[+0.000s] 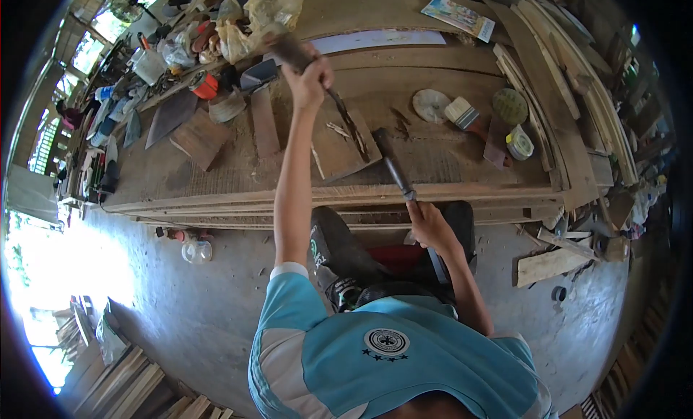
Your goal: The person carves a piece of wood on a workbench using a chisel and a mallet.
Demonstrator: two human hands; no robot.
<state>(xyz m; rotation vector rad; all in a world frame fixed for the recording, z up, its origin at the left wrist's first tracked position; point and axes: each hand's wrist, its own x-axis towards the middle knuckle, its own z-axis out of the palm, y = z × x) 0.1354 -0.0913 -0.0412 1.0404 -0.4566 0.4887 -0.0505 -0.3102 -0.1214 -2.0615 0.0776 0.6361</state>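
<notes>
My left hand (309,81) is closed around a chisel with a thick brown handle (287,51), its upper end blurred. The dark blade slants down toward a small wooden board (332,159) on the workbench. A dark narrow groove runs along this board, with pale wood chips (337,129) beside it. Whether the blade touches the groove is hard to tell. Near the bench's front edge, my right hand (433,225) grips a hammer (393,163) by its lower end. Its dark head lies just right of the board, and I cannot tell whether it rests on the bench.
Right on the workbench (447,148) are a paintbrush (462,113), a tape measure (519,142) and round discs (432,106). Wood pieces (202,137), an orange container (204,85) and plastic bags (274,13) crowd the left. Long planks (559,51) line the right side.
</notes>
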